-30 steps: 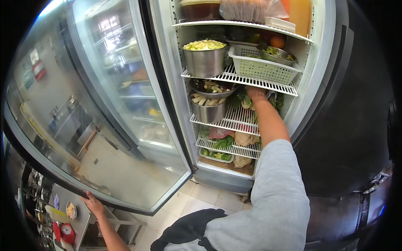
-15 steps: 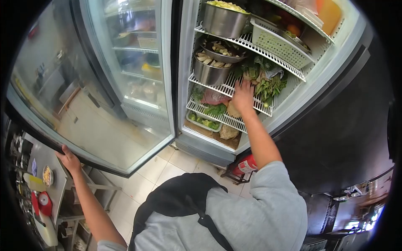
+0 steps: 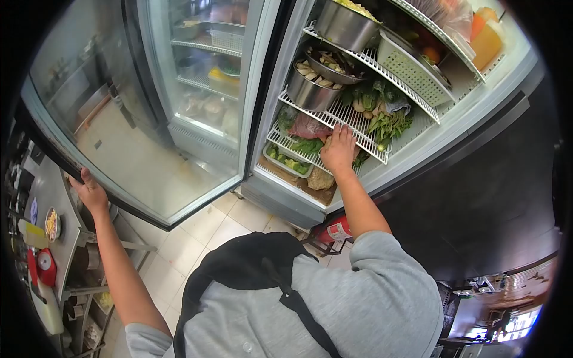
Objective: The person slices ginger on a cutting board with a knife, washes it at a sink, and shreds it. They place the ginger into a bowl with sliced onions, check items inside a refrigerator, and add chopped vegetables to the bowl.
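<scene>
My left hand point(image 3: 91, 192) grips the outer edge of the open glass fridge door point(image 3: 141, 218), its fingers partly hidden by the frame. My right hand point(image 3: 339, 153) reaches into the fridge, fingers stretched out at the front of a wire shelf point(image 3: 362, 135). Nothing shows in it, though the space beneath the palm is hidden. Beside its fingertips, a red bagged item point(image 3: 310, 127) lies on the shelf below, with leafy greens point(image 3: 307, 146) close by. Green bunches point(image 3: 388, 126) rest on the shelf above, right of a steel pot point(image 3: 313, 89) of pale cut pieces.
Higher up stand another steel pot point(image 3: 349, 27) and a perforated basket point(image 3: 412, 68). A tub of green vegetables point(image 3: 287, 160) sits at the fridge bottom. A fire extinguisher point(image 3: 334, 231) stands below right. At left is a steel counter point(image 3: 67, 230) with a red scale point(image 3: 46, 267).
My right hand has drawn back slightly toward the shelf's front edge. My left hand stays on the door. The whole view has shifted and tilted a little.
</scene>
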`<state>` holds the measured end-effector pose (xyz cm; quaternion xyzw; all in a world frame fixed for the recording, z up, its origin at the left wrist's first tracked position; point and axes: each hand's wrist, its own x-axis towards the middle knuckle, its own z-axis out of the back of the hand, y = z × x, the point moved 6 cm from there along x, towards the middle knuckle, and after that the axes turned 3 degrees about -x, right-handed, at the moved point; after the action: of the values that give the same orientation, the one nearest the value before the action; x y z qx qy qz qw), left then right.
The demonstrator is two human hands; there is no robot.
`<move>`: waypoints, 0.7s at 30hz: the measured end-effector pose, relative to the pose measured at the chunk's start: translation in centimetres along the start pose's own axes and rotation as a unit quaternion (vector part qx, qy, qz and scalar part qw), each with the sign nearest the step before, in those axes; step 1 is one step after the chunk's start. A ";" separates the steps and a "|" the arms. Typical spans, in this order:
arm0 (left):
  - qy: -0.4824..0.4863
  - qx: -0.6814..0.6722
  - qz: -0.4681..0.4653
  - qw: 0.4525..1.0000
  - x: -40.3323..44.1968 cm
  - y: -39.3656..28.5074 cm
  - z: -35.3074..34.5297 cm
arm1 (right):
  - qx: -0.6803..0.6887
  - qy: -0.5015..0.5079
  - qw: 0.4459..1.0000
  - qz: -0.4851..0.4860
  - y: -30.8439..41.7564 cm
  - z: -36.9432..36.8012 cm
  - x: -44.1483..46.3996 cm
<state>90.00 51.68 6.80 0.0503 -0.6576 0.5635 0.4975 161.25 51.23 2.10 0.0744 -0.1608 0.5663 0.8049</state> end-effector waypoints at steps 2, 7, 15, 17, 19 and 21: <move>0.003 0.008 0.001 1.000 0.0 0.3 -0.1 | 0.014 0.004 1.000 -0.008 -0.2 -0.6 0.0; 0.000 -0.001 0.003 1.000 0.0 0.4 -0.1 | 0.015 -0.021 1.000 0.009 -0.2 -0.6 -0.5; 0.004 0.027 0.004 1.000 0.3 0.7 -0.1 | 0.006 -0.076 0.997 0.019 0.0 -1.0 -0.9; 0.006 0.025 0.002 1.000 0.3 0.6 -0.1 | 0.000 -0.073 0.997 0.022 0.0 -1.0 -1.2; 0.006 0.032 0.004 0.999 0.4 0.8 -0.2 | -0.001 -0.070 0.997 0.024 0.0 -0.9 -1.0; 0.002 0.031 0.013 0.999 0.5 1.1 -0.2 | 0.009 -0.067 0.997 0.022 -0.2 -1.0 -0.9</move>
<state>89.14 52.48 6.34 0.0555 -0.6395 0.5900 0.4898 161.31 50.69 0.82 0.1158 -0.2110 0.5789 0.7790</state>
